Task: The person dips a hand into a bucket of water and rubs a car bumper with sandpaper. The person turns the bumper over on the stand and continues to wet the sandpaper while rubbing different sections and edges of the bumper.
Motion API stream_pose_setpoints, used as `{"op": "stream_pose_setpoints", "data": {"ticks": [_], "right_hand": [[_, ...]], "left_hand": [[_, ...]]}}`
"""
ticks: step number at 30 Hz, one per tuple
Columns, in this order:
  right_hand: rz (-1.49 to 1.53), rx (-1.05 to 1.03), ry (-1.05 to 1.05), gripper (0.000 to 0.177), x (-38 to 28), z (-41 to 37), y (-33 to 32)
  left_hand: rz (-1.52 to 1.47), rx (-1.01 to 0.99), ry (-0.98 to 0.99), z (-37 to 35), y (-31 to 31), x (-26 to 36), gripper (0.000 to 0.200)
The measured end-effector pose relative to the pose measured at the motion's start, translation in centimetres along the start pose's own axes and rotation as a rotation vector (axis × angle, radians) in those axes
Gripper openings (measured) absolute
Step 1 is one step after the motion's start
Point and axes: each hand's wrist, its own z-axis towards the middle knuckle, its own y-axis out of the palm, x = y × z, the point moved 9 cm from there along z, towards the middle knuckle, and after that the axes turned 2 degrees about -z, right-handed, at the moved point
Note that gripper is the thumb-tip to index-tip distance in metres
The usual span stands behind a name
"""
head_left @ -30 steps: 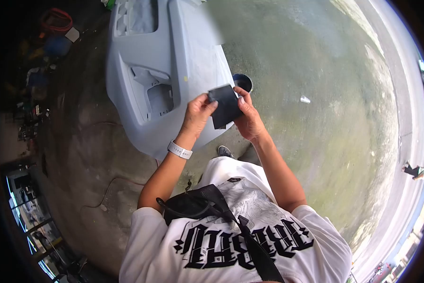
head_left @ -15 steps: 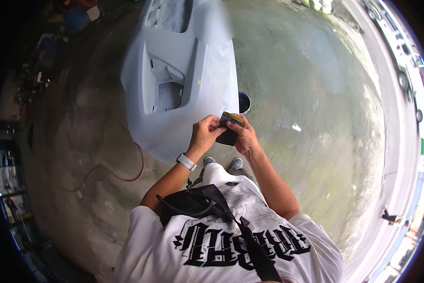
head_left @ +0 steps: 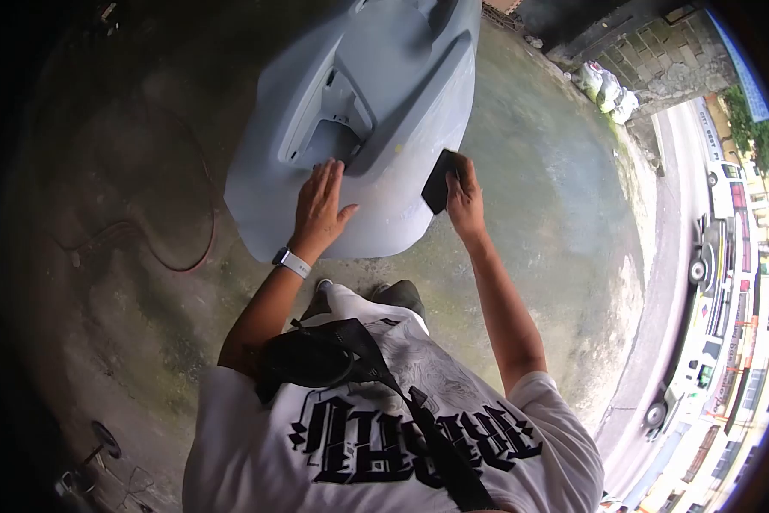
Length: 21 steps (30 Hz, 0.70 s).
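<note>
A grey-primed car bumper (head_left: 383, 218) stretches away in front of me, with a recessed opening in its face. My left hand (head_left: 319, 208) lies over its near part, fingers stretched out and thumb apart, just below that opening. At the bumper's right edge, my right hand (head_left: 465, 202) grips a piece of black sandpaper (head_left: 437, 182), thumb on the near side. The sandpaper overlaps the bumper's edge in this view. My right palm and most of its fingers are hidden behind the sheet.
A reddish hose (head_left: 198, 261) curves across the concrete floor on the left. White sacks (head_left: 607, 90) sit by a block wall (head_left: 671, 60) at the upper right. Vehicles, including a white van (head_left: 727, 184), line the road beyond. A dark round-topped object (head_left: 105, 439) stands at lower left.
My hands have parted: the left let go of the sandpaper and moved left over the bumper, opening out. My right hand carried the sandpaper up and right to the bumper's edge. The view has turned.
</note>
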Motion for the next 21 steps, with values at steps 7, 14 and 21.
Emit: {"op": "stream_pose_setpoints", "data": {"ticks": [7, 14, 21], "right_hand": [[-0.682, -0.082, -0.844, 0.043, -4.0, 8.6, 4.9], [-0.63, -0.458, -1.042, 0.047, 1.9, -0.6, 10.6], [-0.873, -0.276, -0.903, 0.046, 2.6, 8.4, 6.6]], "left_hand": [[0.288, -0.083, -0.158, -1.6, 3.6, -2.6, 0.098], [0.29, -0.097, -0.221, -1.8, 3.0, -2.0, 0.108], [0.26, -0.115, -0.258, -1.3, 2.8, -2.4, 0.113]]}}
